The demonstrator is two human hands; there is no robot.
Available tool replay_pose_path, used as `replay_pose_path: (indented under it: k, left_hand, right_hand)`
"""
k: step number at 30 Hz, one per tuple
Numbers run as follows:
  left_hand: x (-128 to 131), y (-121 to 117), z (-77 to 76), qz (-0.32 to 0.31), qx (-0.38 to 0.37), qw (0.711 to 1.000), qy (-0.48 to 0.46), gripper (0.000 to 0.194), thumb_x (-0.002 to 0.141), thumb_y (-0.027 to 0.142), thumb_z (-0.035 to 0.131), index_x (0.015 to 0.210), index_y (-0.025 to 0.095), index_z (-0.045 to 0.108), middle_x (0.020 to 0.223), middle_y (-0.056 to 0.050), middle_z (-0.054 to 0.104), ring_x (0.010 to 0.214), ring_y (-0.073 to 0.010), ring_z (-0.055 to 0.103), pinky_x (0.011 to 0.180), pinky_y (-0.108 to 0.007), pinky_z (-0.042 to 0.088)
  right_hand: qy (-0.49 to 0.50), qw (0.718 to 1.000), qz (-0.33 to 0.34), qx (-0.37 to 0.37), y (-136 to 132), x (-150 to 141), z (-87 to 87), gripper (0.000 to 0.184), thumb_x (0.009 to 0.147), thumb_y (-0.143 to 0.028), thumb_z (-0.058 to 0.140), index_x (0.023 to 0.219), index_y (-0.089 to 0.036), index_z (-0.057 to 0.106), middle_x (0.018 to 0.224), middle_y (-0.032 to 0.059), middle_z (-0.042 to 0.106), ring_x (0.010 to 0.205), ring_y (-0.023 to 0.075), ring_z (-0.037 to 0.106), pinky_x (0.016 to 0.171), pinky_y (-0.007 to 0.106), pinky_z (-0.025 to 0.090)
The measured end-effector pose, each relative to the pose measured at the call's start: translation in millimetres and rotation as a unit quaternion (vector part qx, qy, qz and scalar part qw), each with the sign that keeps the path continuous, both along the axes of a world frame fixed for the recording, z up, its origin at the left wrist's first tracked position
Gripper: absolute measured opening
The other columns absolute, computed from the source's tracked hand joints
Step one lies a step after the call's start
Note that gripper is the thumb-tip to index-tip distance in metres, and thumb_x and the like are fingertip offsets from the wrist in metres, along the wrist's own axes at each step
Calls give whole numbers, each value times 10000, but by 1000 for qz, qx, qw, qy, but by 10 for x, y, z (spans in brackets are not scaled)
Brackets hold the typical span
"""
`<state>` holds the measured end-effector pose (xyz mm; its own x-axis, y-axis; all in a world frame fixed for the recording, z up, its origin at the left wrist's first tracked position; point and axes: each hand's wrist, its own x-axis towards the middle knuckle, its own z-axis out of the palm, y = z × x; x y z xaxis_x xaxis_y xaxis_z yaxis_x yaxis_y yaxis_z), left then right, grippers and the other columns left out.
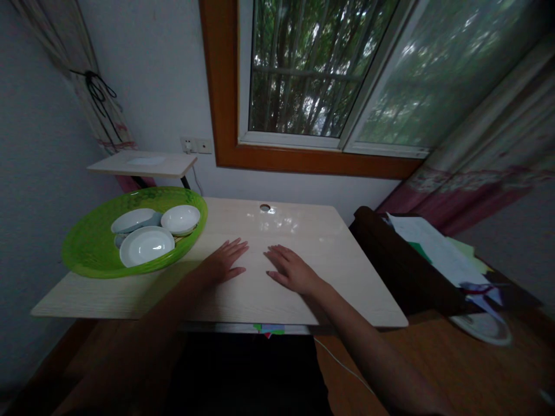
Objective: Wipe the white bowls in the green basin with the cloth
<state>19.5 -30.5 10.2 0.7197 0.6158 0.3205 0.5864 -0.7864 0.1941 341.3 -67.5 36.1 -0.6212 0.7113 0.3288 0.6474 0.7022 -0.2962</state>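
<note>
My left hand (pixel 225 262) lies palm down on the pale wooden table (pixel 303 225), its fingers stretched out and the thumb apart. To the right of it, my right hand (pixel 293 269) rests on the same surface, also flat with nothing in it. A gap of bare tabletop separates the two. Left of my left hand sits a big green basin (pixel 91 245). Inside it are a white bowl (pixel 147 247) at the front, another white bowl (pixel 181 220) at the right, and a white dish (pixel 135 219) tilted behind them. Something below these is partly hidden.
A small raised shelf (pixel 165 164) stands behind the basin, under a wall socket (pixel 196 145). The tabletop has a round cable hole (pixel 265 207) near its back edge. On the right, a dark brown piece of furniture (pixel 390 266) carries papers (pixel 433 248). A window is ahead.
</note>
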Motion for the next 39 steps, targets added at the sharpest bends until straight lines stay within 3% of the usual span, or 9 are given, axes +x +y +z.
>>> replay_pose_path:
  k: [5, 13, 21, 28, 39]
  left_hand:
    - [57, -14, -79, 8, -2, 1000, 10, 686, 986, 502, 486, 1585, 218, 308, 1612, -134, 384, 1535, -281, 275, 1238, -553, 253]
    - [27, 55, 9, -12, -13, 1000, 23, 777, 955, 585, 505, 1599, 216, 276, 1627, -140, 350, 1540, -290, 258, 1248, -550, 216]
    - [73, 228, -135, -18, -21, 999, 38, 877, 893, 668, 548, 1599, 218, 287, 1627, -146, 346, 1535, -302, 270, 1255, -547, 172]
    - [96, 135, -136, -1, -4, 999, 41, 836, 913, 662, 517, 1588, 215, 312, 1632, -141, 339, 1540, -296, 256, 1258, -550, 136]
    - [141, 35, -126, 12, -2, 999, 38, 814, 918, 673, 495, 1570, 208, 353, 1633, -135, 337, 1541, -294, 257, 1264, -539, 128]
  right_hand:
    - [-15, 1000, -2, 5, 37, -90, -89, 622, 981, -464, 575, 1534, -222, 427, 1583, 149, 419, 1459, 320, 394, 1189, 548, 353]
    - [-36, 999, 20, -1, 132, -172, -41, 732, 953, -555, 589, 1567, -223, 369, 1617, 158, 359, 1492, 334, 342, 1201, 569, 313]
    - [-37, 999, 36, 0, 263, -303, -174, 849, 931, -613, 591, 1607, -209, 273, 1638, 179, 289, 1525, 332, 272, 1217, 581, 262]
    - [-58, 998, 22, -4, 251, -344, -333, 884, 922, -657, 569, 1606, -184, 270, 1645, 184, 257, 1534, 323, 246, 1244, 571, 206]
    - [-58, 998, 13, 4, 230, -387, -313, 829, 934, -642, 563, 1603, -238, 285, 1656, 133, 259, 1535, 319, 246, 1252, 567, 202]
